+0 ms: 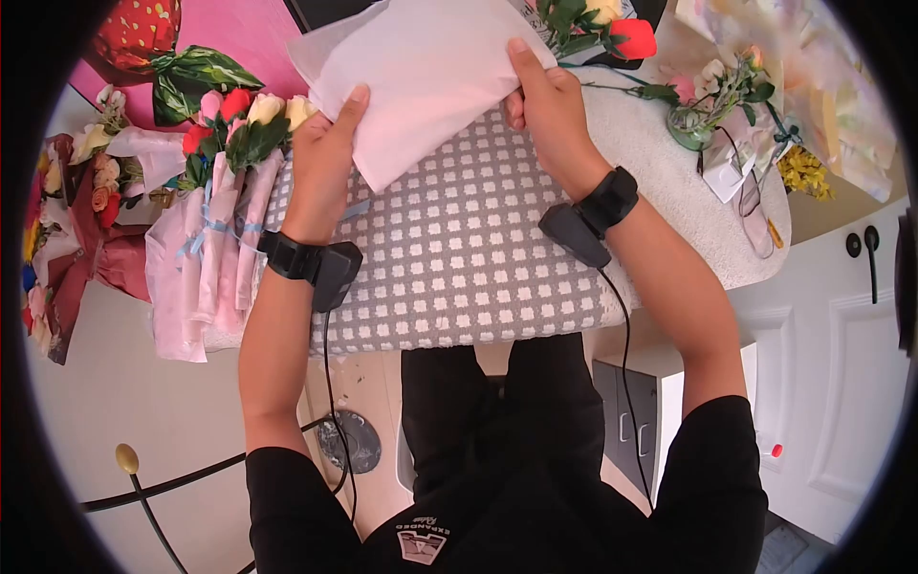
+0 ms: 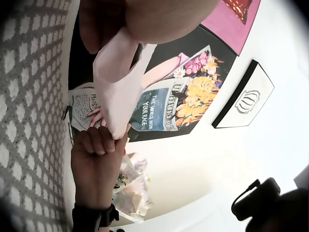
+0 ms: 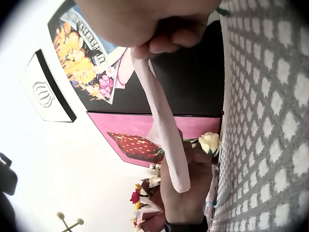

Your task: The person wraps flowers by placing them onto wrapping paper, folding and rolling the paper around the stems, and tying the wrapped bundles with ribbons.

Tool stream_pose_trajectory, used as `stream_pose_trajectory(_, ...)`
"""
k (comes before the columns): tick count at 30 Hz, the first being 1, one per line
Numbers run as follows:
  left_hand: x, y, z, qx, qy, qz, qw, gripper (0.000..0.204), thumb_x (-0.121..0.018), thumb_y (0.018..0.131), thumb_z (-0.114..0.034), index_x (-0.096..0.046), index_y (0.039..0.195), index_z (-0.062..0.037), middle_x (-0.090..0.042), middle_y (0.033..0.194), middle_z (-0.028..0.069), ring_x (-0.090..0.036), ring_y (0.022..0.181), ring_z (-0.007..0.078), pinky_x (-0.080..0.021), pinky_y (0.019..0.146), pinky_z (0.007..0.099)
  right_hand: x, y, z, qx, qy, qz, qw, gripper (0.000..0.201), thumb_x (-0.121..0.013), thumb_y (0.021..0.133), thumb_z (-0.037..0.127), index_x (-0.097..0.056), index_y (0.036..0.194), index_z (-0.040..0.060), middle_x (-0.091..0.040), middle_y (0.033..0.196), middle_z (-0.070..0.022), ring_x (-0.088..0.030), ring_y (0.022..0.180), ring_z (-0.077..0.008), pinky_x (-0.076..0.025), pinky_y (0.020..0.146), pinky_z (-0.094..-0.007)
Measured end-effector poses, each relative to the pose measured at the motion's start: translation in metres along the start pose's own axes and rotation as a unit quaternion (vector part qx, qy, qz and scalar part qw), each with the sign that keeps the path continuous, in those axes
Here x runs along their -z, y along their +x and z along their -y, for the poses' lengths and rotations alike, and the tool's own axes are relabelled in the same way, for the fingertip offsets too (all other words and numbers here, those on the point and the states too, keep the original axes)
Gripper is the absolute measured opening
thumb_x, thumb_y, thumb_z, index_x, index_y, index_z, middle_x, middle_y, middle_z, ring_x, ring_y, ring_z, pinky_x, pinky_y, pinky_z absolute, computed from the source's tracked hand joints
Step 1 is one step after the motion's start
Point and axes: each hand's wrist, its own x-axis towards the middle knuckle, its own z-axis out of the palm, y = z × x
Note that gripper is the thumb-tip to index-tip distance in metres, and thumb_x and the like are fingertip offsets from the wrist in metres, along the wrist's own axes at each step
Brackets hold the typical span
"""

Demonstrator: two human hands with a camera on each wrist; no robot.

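Observation:
A pale pink sheet of wrapping paper is held up over the checked cloth between both hands. My left hand pinches its left side, thumb on top; my right hand pinches its right side the same way. In the left wrist view the paper bends into a loose fold, with the right hand gripping its lower corner. The right wrist view shows the paper nearly edge-on, with the left hand behind it.
Pink-wrapped flower bundles lie left on the table, beside a dark red bouquet. Red and cream roses lie behind the right hand. At right are a glass vase, glasses and yellow flowers. Cables hang from both wrists.

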Motion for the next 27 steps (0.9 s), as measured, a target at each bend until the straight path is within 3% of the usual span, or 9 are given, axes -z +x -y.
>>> stream_pose_trajectory(3,0.010,0.010,0.005,0.037,-0.017,-0.018,0.999,0.029,-0.069,0.093,-0.023,-0.065,0.106,0.0029,-0.069,0.101,0.0070,-0.063,0.086,0.0082,-0.050,0.077,0.0227,0.000,-0.002,0.002,0.017,-0.028,-0.042,0.999,0.056,-0.061,0.094,0.047,-0.051,0.054,0.0097,-0.048,0.049,0.0000,-0.044,0.044,-0.0082,-0.035,0.044,-0.0228)
stream_pose_trajectory(4,0.017,0.015,0.005,-0.134,0.081,-0.093,0.983,0.024,-0.071,0.091,-0.018,-0.064,0.102,0.0025,-0.068,0.098,0.0067,-0.062,0.084,0.0090,-0.050,0.078,0.0228,0.001,-0.003,0.001,0.014,-0.027,-0.044,0.999,0.056,-0.061,0.094,0.047,-0.051,0.054,0.0097,-0.048,0.049,0.0000,-0.044,0.044,-0.0082,-0.035,0.044,-0.0228)
stream_pose_trajectory(5,0.022,0.019,0.006,-0.300,0.176,-0.160,0.924,0.021,-0.073,0.088,-0.013,-0.063,0.099,0.0020,-0.066,0.095,0.0064,-0.061,0.083,0.0098,-0.050,0.078,0.0228,0.002,-0.004,0.001,0.031,-0.039,-0.072,0.996,0.059,-0.059,0.095,0.047,-0.052,0.052,0.0069,-0.050,0.048,-0.0011,-0.045,0.043,-0.0087,-0.036,0.043,-0.0236)
stream_pose_trajectory(6,0.003,0.006,-0.013,-0.363,0.122,-0.185,0.905,0.021,-0.075,0.084,-0.005,-0.060,0.096,0.0021,-0.063,0.092,0.0054,-0.059,0.082,0.0112,-0.050,0.078,0.0248,0.003,-0.002,0.004,0.054,-0.052,-0.101,0.992,0.062,-0.058,0.095,0.047,-0.054,0.050,0.0042,-0.052,0.047,-0.0022,-0.047,0.042,-0.0091,-0.036,0.043,-0.0244)
stream_pose_trajectory(8,-0.004,-0.013,-0.024,-0.393,0.246,-0.096,0.881,0.023,-0.076,0.080,-0.003,-0.064,0.099,0.0005,-0.065,0.100,0.0062,-0.061,0.086,0.0130,-0.051,0.079,0.0287,0.003,-0.001,0.003,0.050,-0.066,-0.119,0.989,0.061,-0.058,0.095,0.045,-0.056,0.051,0.0038,-0.052,0.047,-0.0020,-0.047,0.042,-0.0092,-0.036,0.043,-0.0246)
stream_pose_trajectory(11,-0.041,-0.038,-0.040,-0.446,0.448,0.087,0.770,0.034,-0.077,0.076,-0.003,-0.067,0.109,-0.0023,-0.067,0.104,0.0107,-0.065,0.089,0.0207,-0.052,0.078,0.0311,-0.006,-0.009,0.010,0.029,-0.070,-0.121,0.990,0.058,-0.058,0.096,0.041,-0.058,0.053,0.0027,-0.053,0.047,-0.0021,-0.048,0.041,-0.0093,-0.037,0.043,-0.0252)
stream_pose_trajectory(14,-0.049,-0.046,-0.033,-0.369,0.452,0.126,0.802,0.037,-0.079,0.076,-0.008,-0.068,0.111,-0.0035,-0.068,0.100,0.0124,-0.065,0.084,0.0248,-0.052,0.076,0.0309,-0.015,-0.019,0.010,0.019,-0.030,-0.075,0.997,0.056,-0.057,0.097,0.038,-0.059,0.054,0.0024,-0.054,0.048,-0.0027,-0.050,0.040,-0.0091,-0.037,0.041,-0.0255)
stream_pose_trajectory(24,-0.046,-0.046,-0.031,-0.352,0.471,0.095,0.803,0.025,-0.070,0.081,-0.006,-0.069,0.106,-0.0009,-0.069,0.089,0.0099,-0.064,0.070,0.0196,-0.051,0.065,0.0282,-0.024,-0.022,0.010,-0.039,0.013,-0.032,0.999,0.059,-0.059,0.095,0.048,-0.062,0.060,0.0008,-0.057,0.052,-0.0043,-0.052,0.042,-0.0097,-0.042,0.042,-0.0231)
stream_pose_trajectory(27,-0.038,-0.042,-0.028,-0.248,0.440,0.112,0.856,0.021,-0.067,0.083,-0.009,-0.069,0.102,-0.0002,-0.066,0.082,0.0101,-0.064,0.068,0.0230,-0.048,0.062,0.0305,-0.026,-0.025,0.009,-0.043,0.048,0.030,0.997,0.057,-0.059,0.095,0.049,-0.063,0.065,0.0006,-0.061,0.058,-0.0054,-0.055,0.047,-0.0097,-0.044,0.046,-0.0221)
